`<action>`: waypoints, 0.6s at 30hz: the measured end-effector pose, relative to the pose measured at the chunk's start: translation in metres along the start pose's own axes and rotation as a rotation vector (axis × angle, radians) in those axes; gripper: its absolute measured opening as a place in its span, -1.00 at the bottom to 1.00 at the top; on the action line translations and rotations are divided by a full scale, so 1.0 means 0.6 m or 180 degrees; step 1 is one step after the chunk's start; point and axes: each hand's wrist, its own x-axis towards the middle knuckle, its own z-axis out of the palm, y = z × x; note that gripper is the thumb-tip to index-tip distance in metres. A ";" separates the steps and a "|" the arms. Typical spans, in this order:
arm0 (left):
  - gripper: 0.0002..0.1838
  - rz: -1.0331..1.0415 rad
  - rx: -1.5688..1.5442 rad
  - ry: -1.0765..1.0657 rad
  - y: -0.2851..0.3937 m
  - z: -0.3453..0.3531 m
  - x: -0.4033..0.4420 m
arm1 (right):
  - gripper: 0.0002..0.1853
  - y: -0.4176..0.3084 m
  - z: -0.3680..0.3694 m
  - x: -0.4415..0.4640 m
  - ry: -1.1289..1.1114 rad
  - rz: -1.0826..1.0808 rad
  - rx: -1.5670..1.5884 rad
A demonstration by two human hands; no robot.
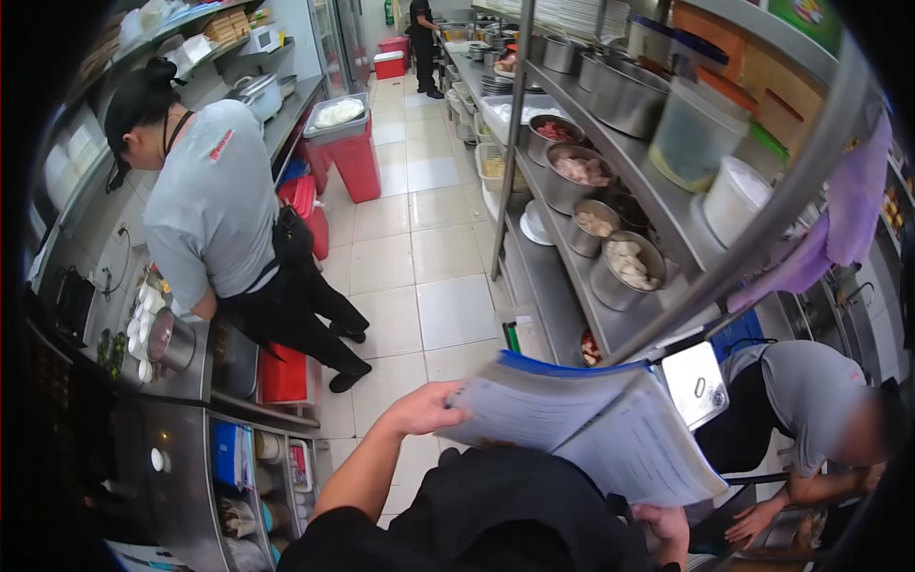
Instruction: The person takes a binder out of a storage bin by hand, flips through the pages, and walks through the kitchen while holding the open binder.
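Note:
A thick open book [543,405] with printed pages and a blue cover lies spread in front of my body. My left hand [429,408] is closed on its left edge, thumb over the page. Under the book's lower right edge, my right hand [662,522] grips it from below, its fingers partly hidden by the pages. Just past the upper right corner of the book is a flat white device [694,386] with rounded corners; whether it touches the book I cannot tell.
Metal shelving [658,181] on the right holds pots of food, such as a pot of pale pieces [629,272]. A person in grey [214,181] works at the left counter; another person [810,410] bends at the right. A red bin [348,157] stands along the tiled aisle [419,229].

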 end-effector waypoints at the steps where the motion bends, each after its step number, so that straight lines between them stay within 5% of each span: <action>1: -0.52 -0.0099 -0.0272 0.0167 -0.041 -0.030 -0.026 | -0.37 -0.024 0.039 0.021 -0.0164 0.0061 -0.0215; 7: -0.55 -0.0197 -0.0921 0.1026 -0.093 -0.146 -0.082 | -0.59 -0.130 0.237 0.162 -0.0090 0.0169 -0.0182; 18: -0.57 -0.0357 -0.0307 0.0886 -0.143 -0.313 0.139 | -0.72 -0.156 0.392 0.390 -0.0058 -0.0301 -0.0652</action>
